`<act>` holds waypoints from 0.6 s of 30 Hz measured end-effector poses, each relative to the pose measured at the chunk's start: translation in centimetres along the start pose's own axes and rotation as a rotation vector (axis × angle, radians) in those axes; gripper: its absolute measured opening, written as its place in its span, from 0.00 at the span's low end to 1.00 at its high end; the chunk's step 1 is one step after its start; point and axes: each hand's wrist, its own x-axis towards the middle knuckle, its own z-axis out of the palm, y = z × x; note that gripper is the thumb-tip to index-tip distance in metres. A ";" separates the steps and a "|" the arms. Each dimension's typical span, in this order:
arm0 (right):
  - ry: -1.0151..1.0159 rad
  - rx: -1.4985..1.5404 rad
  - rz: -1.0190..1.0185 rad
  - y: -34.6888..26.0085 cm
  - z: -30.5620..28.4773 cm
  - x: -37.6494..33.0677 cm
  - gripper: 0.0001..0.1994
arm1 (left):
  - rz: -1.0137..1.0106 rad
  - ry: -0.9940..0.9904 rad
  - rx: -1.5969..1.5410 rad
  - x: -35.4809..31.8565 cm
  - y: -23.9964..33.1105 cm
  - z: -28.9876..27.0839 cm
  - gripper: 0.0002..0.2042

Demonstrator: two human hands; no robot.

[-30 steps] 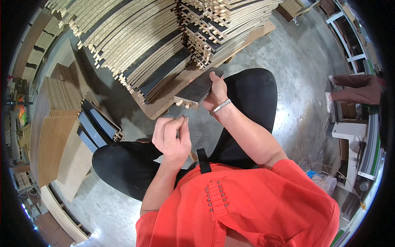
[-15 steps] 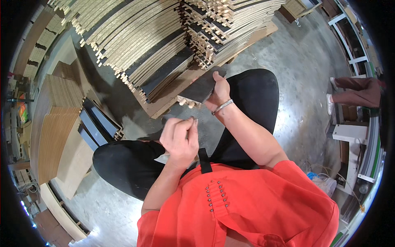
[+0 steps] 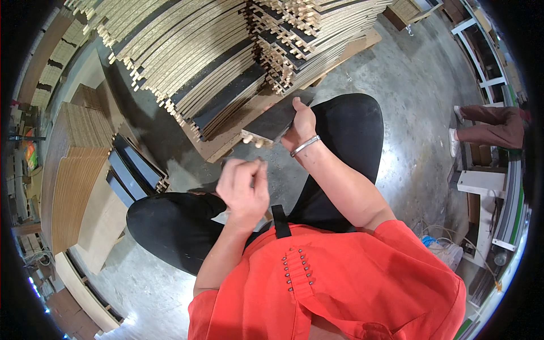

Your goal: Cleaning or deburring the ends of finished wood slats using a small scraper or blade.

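Note:
My right hand (image 3: 301,122) grips a dark-faced board (image 3: 276,120), its thumb on the upper face. From the near left end of this board stick out pale wooden dowels (image 3: 252,140). A little nearer to me, my left hand (image 3: 243,190) is closed in a fist, slightly blurred, and apart from the board. Something dark shows at its far edge, but what the fingers hold is hidden. Beyond both hands rises a big stack of boards (image 3: 195,71), their ends full of dowels.
The stack rests on a brown base sheet (image 3: 218,148) over a pallet (image 3: 362,45). At left stand stacked curved panels (image 3: 79,192) and several dark glossy boards (image 3: 133,167). My knees flank the work. Another person's legs (image 3: 490,127) show at far right, near a white machine frame (image 3: 481,182).
My left hand has shifted slightly left, away from the dowelled end. The board in my right hand has tilted and moved a little.

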 end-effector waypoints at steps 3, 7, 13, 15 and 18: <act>-0.032 0.034 0.020 0.0 -0.4 0.3 0.17 | 0.046 -0.006 -0.037 0.1 0.7 0.0 0.08; 0.002 0.034 -0.001 0.1 0.0 0.1 0.17 | 0.003 0.016 0.038 0.2 -0.2 -0.2 0.08; -0.032 0.040 -0.023 0.2 -0.7 0.8 0.17 | 0.028 0.020 0.009 0.2 -0.2 -0.5 0.09; -0.040 0.029 -0.017 0.3 -0.7 0.9 0.17 | 0.031 0.025 0.039 0.3 -0.6 -0.6 0.09; -0.056 -0.006 0.010 0.1 -0.8 0.7 0.20 | 0.039 0.008 0.023 -0.1 -0.2 -0.4 0.08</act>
